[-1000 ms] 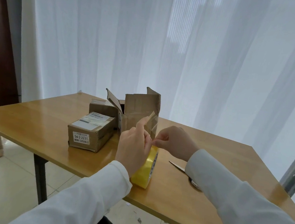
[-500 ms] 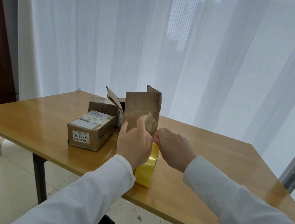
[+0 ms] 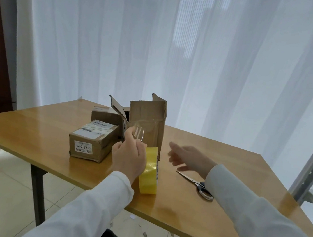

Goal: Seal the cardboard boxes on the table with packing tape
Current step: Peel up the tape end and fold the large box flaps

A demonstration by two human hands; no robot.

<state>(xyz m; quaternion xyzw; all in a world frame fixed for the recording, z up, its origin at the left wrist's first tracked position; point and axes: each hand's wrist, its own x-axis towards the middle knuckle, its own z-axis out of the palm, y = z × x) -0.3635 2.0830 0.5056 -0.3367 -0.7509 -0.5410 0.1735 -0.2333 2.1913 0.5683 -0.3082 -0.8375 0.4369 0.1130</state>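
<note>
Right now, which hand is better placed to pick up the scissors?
Right hand: it hovers open just above the scissors. The left hand is busy, pinching the pulled tape end by the tape roll.

The tabletop (image 3: 38, 133) is glossy varnished wood that mirrors the window light. Pinched in the left hand's fingers (image 3: 130, 135), a clear tape strip (image 3: 138, 133) looks thin, shiny plastic film; just below those fingers the tape roll (image 3: 150, 172) is glossy translucent yellow plastic. Beyond them the open box (image 3: 148, 121) is matt, creased brown cardboard, and the labelled box (image 3: 92, 143) is matt cardboard with smooth white paper stickers. Beside the right hand's blurred fingers (image 3: 175, 153), the scissors (image 3: 196, 182) have bright metal blades.
</note>
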